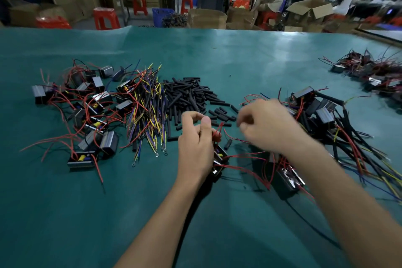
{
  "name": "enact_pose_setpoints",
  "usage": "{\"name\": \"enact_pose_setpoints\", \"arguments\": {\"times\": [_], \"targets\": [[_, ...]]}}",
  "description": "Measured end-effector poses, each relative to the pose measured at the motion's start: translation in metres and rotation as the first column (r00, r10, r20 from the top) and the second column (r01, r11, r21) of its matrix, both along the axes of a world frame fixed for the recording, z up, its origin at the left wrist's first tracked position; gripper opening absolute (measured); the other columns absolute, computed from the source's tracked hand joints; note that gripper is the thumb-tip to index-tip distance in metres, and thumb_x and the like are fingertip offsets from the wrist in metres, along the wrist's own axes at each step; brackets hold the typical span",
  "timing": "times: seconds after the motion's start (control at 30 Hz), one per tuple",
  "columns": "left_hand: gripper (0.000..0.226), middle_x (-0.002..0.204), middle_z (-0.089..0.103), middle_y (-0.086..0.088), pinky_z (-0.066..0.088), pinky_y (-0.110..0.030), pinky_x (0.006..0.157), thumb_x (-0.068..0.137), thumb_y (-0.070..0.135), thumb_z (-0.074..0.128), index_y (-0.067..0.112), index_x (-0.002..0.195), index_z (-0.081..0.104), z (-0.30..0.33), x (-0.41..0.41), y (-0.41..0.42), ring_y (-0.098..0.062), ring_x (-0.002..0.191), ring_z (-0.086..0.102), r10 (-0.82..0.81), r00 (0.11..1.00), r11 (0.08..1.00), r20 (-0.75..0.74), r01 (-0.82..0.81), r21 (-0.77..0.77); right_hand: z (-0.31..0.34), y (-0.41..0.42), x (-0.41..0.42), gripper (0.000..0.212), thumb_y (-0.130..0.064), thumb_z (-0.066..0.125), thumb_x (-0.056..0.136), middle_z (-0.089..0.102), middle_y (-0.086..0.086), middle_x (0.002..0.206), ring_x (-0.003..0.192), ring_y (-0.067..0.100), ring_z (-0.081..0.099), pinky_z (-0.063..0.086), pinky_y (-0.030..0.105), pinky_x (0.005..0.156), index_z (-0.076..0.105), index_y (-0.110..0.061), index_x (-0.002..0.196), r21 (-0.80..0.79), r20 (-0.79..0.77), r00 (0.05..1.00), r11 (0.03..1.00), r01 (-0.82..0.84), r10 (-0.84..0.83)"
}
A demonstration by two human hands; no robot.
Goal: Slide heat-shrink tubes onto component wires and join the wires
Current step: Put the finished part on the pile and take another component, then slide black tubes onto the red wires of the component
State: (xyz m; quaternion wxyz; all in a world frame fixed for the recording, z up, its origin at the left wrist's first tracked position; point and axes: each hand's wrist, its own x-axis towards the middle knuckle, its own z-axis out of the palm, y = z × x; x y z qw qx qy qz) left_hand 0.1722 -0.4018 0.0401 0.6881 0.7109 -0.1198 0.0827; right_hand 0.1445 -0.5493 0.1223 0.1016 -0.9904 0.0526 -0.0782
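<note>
My left hand (195, 143) holds a small black component (219, 159) low over the green table mat (152, 202) and pinches its looped red wires (218, 131) between thumb and fingers. My right hand (267, 125) hovers just to the right, blurred, with its fingers curled; whether it holds a wire or tube I cannot tell. A pile of short black heat-shrink tubes (191, 98) lies just beyond both hands. One loose tube (228, 144) lies between the hands.
Boxed components with red wires (87, 111) are heaped at the left, beside a bundle of coloured wires (148, 111). Sleeved assemblies (330, 124) pile up at the right, more (374, 72) at the far right. People and cardboard boxes stand beyond the table.
</note>
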Motion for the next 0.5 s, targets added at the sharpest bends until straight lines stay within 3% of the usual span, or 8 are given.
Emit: {"name": "enact_pose_setpoints", "arguments": {"times": [0.07,0.17,0.27,0.4,0.5], "targets": [[0.013,0.074,0.066,-0.006,0.055,-0.05,0.072,0.103,0.039,0.042,0.027,0.098,0.04,0.001,-0.004,-0.001,-0.027,0.073,0.068,0.026,0.997,1.0,0.073,-0.026,-0.001,0.005,-0.014,0.021,0.015,-0.023,0.062,0.085,0.065,0.014,0.106,0.086,0.035,0.056,0.045,0.036,0.075,0.067,-0.018,0.097,-0.194,-0.076,0.984,0.97,0.144,-0.161],[0.036,0.073,0.057,-0.008,0.048,-0.046,0.065,0.102,0.049,0.039,0.017,0.087,0.045,0.002,-0.008,0.001,-0.028,0.07,0.059,-0.004,0.98,0.997,0.197,-0.01,0.074,-0.006,-0.014,0.039,0.03,-0.028,0.061,0.088,0.062,0.012,0.123,0.109,0.037,0.063,0.039,0.039,0.076,0.06,-0.016,0.115,-0.374,-0.228,0.946,0.918,0.131,-0.228],[0.041,0.069,0.048,0.003,0.041,-0.04,0.064,0.099,0.05,0.042,0.018,0.072,0.044,0.004,-0.01,0.002,-0.02,0.07,0.049,-0.062,0.95,0.976,0.305,-0.007,0.218,-0.01,-0.016,0.05,0.032,-0.025,0.062,0.087,0.061,0.012,0.125,0.115,0.037,0.062,0.042,0.039,0.076,0.057,-0.015,0.117,-0.364,-0.244,0.937,0.919,0.153,-0.252],[0.019,0.077,0.052,0.007,0.046,-0.044,0.068,0.092,0.037,0.054,0.021,0.086,0.045,-0.001,-0.011,-0.001,-0.02,0.073,0.051,-0.079,0.961,0.933,0.267,-0.024,0.36,-0.012,-0.013,0.056,0.021,-0.015,0.062,0.085,0.06,0.021,0.121,0.115,0.042,0.06,0.05,0.042,0.083,0.043,-0.012,0.094,-0.278,-0.252,0.94,0.948,0.157,-0.229],[0.011,0.086,0.057,0.004,0.047,-0.045,0.072,0.099,0.027,0.054,0.021,0.099,0.045,-0.003,-0.011,-0.003,-0.023,0.079,0.054,-0.095,0.952,0.916,0.29,-0.03,0.399,-0.016,-0.012,0.056,0.027,-0.013,0.064,0.085,0.06,0.024,0.115,0.109,0.043,0.061,0.047,0.037,0.078,0.039,-0.01,0.076,-0.208,-0.243,0.945,0.964,0.168,-0.217]]}}
